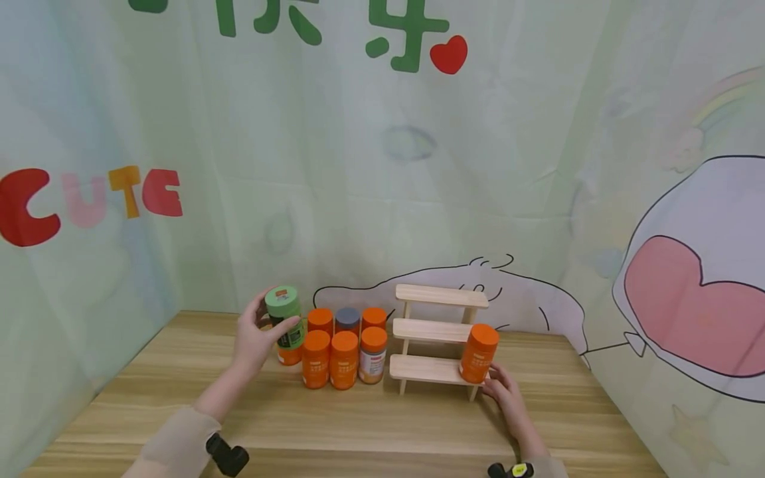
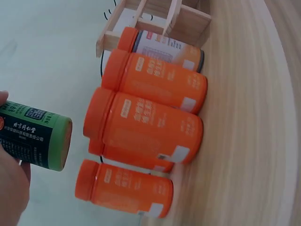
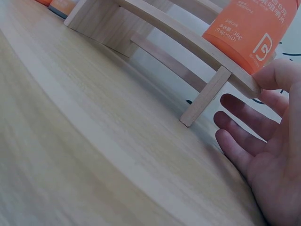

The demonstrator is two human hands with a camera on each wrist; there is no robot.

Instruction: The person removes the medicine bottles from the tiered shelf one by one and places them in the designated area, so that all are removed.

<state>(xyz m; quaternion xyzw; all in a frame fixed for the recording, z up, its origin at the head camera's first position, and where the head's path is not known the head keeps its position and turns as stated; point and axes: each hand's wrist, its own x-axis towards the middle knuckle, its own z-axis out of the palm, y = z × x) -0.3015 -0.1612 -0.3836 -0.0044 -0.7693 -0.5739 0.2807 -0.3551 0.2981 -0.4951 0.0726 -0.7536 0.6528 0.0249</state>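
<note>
My left hand [image 1: 257,335] grips a green-lidded jar [image 1: 283,312] with a dark label, raised and tilted at the left of a cluster of orange bottles. The jar hides part of an orange bottle [image 1: 289,356] behind it. In the left wrist view the green jar [image 2: 37,136] hangs apart from the orange bottles [image 2: 146,120]. At the right, my right hand [image 1: 508,398] touches the end of the lowest tier of a wooden three-step rack [image 1: 427,369], fingers loosely extended. An orange bottle [image 1: 479,354] stands on that tier's right end, close to the thumb.
Beside the rack's left side, several orange-lidded bottles [image 1: 343,362] stand close together, one with a white label [image 1: 372,362] and one grey-lidded bottle [image 1: 347,320] behind. A printed curtain [image 1: 335,199] hangs behind the wooden table [image 1: 335,425].
</note>
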